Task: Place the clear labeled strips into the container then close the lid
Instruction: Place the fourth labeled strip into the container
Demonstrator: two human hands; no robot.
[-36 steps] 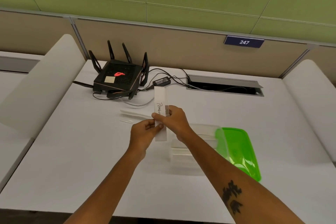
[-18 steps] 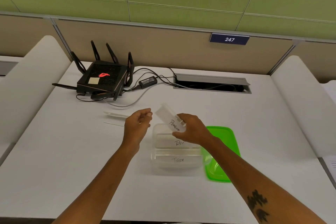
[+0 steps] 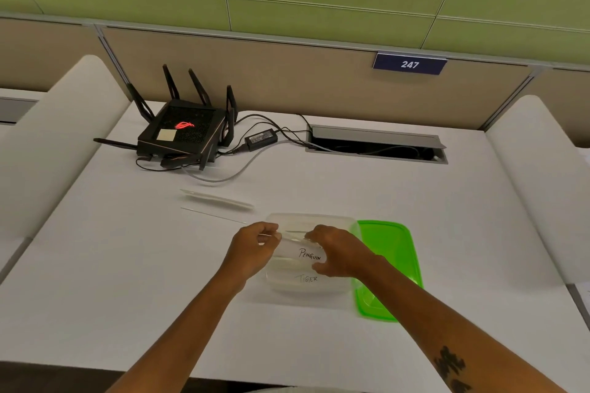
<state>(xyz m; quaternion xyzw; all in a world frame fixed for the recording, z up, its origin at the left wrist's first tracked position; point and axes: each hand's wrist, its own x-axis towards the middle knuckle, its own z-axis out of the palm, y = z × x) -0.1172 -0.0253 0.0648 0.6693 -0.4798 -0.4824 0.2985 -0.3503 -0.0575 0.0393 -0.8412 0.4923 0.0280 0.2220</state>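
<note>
Over the clear container (image 3: 308, 292) on the worktop (image 3: 127, 265), I have the strip marked PENGUIN (image 3: 306, 254) lying crosswise, one end in each hand, so it can go down flat onto the TIGER strip (image 3: 308, 279) already inside. My left hand (image 3: 255, 249) pinches its end between thumb and fingertips; my right hand (image 3: 338, 252) curls closed on the other end. More strips (image 3: 217, 198) wait on the worktop just beyond. The green lid (image 3: 388, 268) lies off, touching the container's right side, handy for closing.

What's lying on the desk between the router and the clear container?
In the head view, two clear strips lie between the router and the container, plus a grey cable.
</note>
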